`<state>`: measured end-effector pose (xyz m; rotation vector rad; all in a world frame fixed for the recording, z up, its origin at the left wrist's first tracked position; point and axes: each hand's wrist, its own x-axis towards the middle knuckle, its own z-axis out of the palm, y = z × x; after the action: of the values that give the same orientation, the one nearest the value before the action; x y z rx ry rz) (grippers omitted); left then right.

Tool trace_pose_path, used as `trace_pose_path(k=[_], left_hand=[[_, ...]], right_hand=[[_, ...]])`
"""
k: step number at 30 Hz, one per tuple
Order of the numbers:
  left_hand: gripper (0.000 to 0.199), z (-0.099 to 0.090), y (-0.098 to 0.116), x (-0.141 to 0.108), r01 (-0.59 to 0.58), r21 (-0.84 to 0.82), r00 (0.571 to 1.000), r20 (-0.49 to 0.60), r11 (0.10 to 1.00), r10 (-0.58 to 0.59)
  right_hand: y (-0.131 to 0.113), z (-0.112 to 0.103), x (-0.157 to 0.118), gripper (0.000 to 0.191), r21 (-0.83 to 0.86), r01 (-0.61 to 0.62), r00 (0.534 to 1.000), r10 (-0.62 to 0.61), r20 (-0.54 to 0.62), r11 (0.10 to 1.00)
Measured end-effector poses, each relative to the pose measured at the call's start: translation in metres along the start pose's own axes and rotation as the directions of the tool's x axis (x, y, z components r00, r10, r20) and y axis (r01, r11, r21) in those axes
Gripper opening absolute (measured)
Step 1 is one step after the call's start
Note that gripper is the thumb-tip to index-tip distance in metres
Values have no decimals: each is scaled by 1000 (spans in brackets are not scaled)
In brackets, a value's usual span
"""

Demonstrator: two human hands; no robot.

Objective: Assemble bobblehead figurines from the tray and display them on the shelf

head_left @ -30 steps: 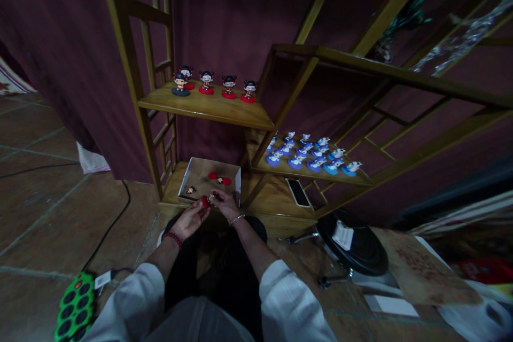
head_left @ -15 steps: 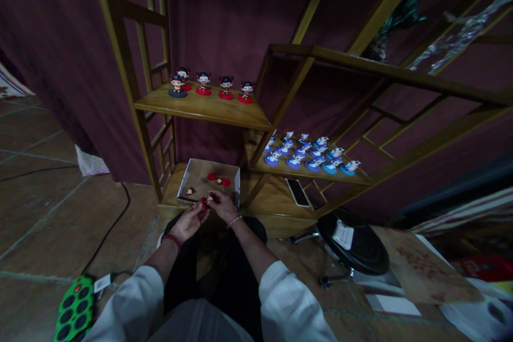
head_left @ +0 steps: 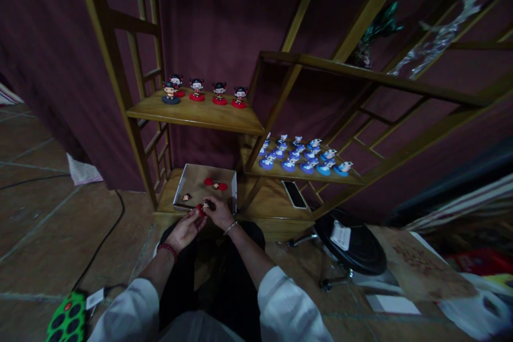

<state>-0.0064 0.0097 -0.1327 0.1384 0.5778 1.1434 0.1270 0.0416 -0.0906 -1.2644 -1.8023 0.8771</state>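
My left hand (head_left: 186,231) holds a small red round base (head_left: 201,210) between thumb and fingers, at the front edge of a shallow box (head_left: 235,187). Pinched in my right hand (head_left: 219,214) is a small dark-haired figurine (head_left: 207,205), right against that base; whether the two are joined is too small to tell. Inside the box lie another figurine piece (head_left: 186,197) at the left and a figurine (head_left: 216,186) between red bases (head_left: 223,187).
Several red-based figurines (head_left: 219,93) stand on the upper wooden shelf (head_left: 196,115). Purple and blue figurines (head_left: 289,163) fill a lower shelf at the right. A phone (head_left: 294,194) lies below them. A black stool (head_left: 352,243) is at the right, a green power strip (head_left: 67,318) at the lower left.
The view has shifted slightly, so the shelves and box appear a little lower and further left. Both hands keep their hold on the red base and figurine.
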Motion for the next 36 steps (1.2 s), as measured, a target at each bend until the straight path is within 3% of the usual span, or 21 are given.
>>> trace_pose_path(k=[10,23,36], left_hand=[[10,4,0,0,26,37,999,-25,999,-25],[12,26,7,3,-12,111,1000,12,994,11],[17,52,10,-10,-101,144,992,84,984,89]], right_hand=[[4,-3,0,27,-5,-22,1000,22,-9,1000],[-5,-23,8,29,-17,17,1000,-17,11,1000],[-32,-42,7,25,46,16,1000,-16,-6,999]])
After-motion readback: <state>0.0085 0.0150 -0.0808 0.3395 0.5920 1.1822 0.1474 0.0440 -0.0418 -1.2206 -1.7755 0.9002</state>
